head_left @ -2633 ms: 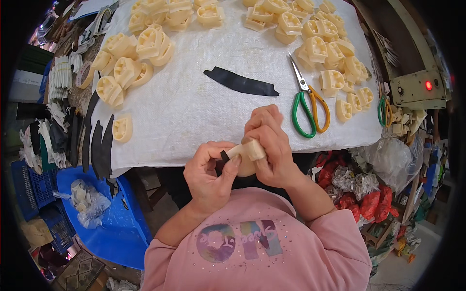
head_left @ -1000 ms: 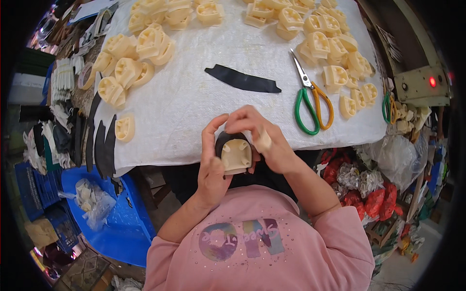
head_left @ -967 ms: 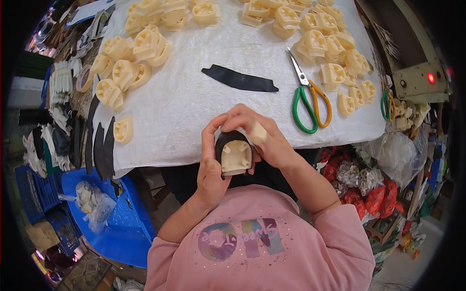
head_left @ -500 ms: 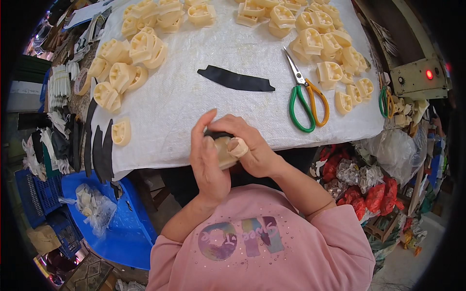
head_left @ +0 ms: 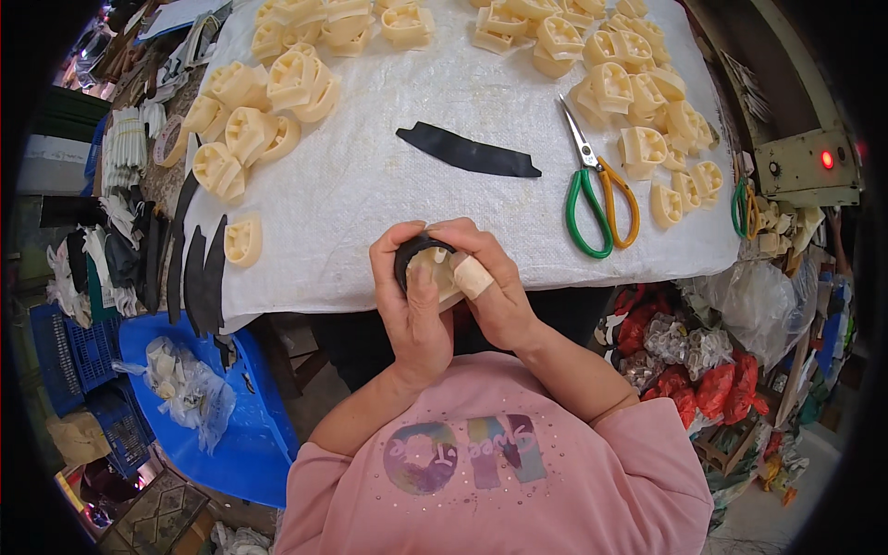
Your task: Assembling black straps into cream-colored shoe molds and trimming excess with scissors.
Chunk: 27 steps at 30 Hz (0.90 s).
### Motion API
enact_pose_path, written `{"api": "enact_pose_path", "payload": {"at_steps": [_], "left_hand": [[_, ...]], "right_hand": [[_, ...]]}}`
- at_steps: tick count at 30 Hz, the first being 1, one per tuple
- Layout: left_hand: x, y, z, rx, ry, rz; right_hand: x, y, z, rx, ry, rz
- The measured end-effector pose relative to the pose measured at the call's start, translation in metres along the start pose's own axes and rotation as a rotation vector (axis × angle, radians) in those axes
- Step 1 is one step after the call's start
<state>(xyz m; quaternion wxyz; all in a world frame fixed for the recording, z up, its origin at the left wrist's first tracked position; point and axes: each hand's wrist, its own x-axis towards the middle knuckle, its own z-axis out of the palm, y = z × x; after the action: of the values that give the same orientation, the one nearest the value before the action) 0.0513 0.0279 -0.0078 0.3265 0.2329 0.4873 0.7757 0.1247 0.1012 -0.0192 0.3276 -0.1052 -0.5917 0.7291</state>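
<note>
Both my hands are closed round a cream plastic shoe heel, just off the table's near edge. A black strip curves along the heel's far and left rim, and its hollow, ribbed side faces up. My left hand grips the left side, with its thumb over the hollow. On the other side my right hand presses with its thumb, which wears a beige bandage. Fingers hide much of the heel. Beyond my hands a separate black strip lies flat.
Scissors with green and yellow handles lie open on the white-covered table. Piles of cream heels stand at far left and right. More black strips hang over the left edge, above a blue tub.
The heel has turned so that its hollow side shows more. My left fingers, raised before, now wrap the black strip against the rim. The whole view has shifted slightly.
</note>
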Motion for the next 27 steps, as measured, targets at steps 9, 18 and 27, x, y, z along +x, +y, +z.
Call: {"api": "enact_pose_path", "payload": {"at_steps": [9, 18, 27], "left_hand": [[0.002, -0.007, -0.011, 0.340, -0.175, 0.107], [0.016, 0.013, -0.022, -0.152, -0.318, -0.305], [0.014, 0.019, -0.025, 0.429, -0.389, 0.018]], "right_hand": [[0.010, -0.015, 0.000, 0.211, 0.170, 0.408], [0.021, -0.030, -0.028, -0.340, 0.211, 0.119], [0.016, -0.028, -0.019, -0.446, 0.027, 0.066]]}}
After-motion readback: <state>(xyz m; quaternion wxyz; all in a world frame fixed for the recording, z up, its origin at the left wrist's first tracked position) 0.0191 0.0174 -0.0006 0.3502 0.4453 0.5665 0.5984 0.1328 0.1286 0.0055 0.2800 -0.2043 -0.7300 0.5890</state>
